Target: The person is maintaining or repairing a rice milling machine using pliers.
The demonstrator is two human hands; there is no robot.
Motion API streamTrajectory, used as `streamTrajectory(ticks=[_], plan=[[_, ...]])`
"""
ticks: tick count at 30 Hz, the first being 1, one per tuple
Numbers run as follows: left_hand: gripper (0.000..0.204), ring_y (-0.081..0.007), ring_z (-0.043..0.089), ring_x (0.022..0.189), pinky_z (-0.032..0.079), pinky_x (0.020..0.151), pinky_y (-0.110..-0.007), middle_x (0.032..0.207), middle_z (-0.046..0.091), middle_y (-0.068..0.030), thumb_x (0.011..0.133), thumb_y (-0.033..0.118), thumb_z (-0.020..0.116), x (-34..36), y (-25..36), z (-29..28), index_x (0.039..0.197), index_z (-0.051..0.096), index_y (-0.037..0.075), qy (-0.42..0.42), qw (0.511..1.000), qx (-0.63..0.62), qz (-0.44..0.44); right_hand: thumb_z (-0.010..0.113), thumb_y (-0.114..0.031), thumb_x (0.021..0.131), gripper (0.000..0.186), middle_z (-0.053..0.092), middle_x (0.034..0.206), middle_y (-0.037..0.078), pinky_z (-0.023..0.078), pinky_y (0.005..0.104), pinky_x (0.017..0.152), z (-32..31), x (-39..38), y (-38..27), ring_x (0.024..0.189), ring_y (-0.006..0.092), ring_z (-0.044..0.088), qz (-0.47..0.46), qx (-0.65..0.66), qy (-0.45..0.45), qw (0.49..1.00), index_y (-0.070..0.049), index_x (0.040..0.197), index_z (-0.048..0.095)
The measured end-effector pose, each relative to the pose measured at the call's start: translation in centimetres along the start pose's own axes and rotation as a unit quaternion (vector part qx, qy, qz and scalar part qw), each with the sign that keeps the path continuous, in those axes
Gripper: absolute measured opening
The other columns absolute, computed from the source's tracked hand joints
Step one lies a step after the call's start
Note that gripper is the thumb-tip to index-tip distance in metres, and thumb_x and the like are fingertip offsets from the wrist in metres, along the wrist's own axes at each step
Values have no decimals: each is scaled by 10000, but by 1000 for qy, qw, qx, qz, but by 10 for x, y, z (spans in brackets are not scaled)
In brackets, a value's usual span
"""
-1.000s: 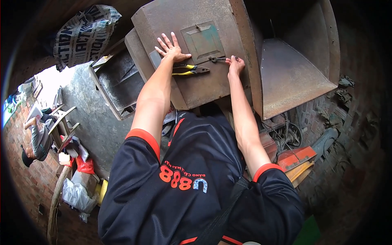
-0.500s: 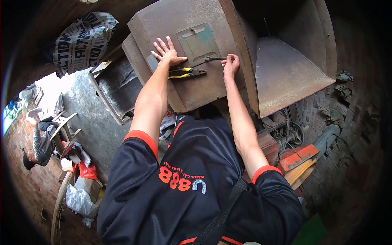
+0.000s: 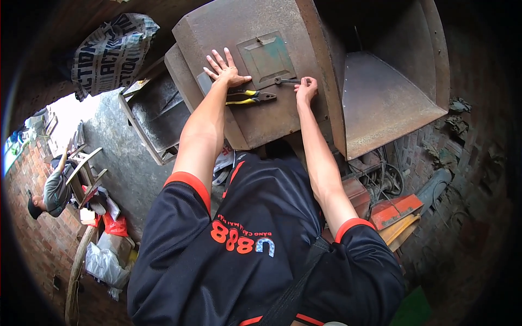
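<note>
My left hand (image 3: pixel 227 72) lies flat with fingers spread on the brown, rust-stained metal casing (image 3: pixel 255 27). In my right hand (image 3: pixel 306 90) is the end of a small dark wrench (image 3: pixel 287 81), pinched between the fingers. Its head points left, just below a square raised panel (image 3: pixel 266 58) with worn green paint. Below my left hand rests a pair of pliers (image 3: pixel 252 97) with yellow and black handles; my left forearm hides part of the handles.
A wide metal hopper (image 3: pixel 389 103) opens at the right. Under it are machine parts and a red metal piece (image 3: pixel 397 211). Left stands a dark metal tray (image 3: pixel 155 117). A printed sack (image 3: pixel 111 57) hangs at upper left; another person (image 3: pixel 54 190) sits at far left.
My hands and the wrench keep nearly the same places on the casing, with the view shifted slightly. The person at far left has lowered the raised arm a little.
</note>
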State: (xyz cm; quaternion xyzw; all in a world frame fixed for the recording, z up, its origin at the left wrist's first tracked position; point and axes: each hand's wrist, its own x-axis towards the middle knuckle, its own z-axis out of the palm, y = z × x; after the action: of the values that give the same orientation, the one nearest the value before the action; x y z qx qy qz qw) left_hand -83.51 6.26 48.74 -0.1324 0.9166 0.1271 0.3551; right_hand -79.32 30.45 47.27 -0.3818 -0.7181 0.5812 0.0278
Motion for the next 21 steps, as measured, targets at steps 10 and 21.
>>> streamTrajectory(ticks=[10,21], plan=[[1326,-459,-353,1244,-128,964,-669,1381,-354,-255,618,645,685,-2,2,-1,1382,-265,123,0,1000,-3,5,626,-225,866,251,614,698,82,421,225,394,-42,-63,28,484,111,554,138,-73,-116,981,21,852,580],[1286,-449,-326,1267,-105,978,-668,1402,-325,-248,644,646,660,-6,5,0,1391,-247,123,11,1000,7,12,524,-124,915,109,604,740,43,453,207,472,-67,-165,25,571,85,579,86,-3,-433,898,-20,884,534]])
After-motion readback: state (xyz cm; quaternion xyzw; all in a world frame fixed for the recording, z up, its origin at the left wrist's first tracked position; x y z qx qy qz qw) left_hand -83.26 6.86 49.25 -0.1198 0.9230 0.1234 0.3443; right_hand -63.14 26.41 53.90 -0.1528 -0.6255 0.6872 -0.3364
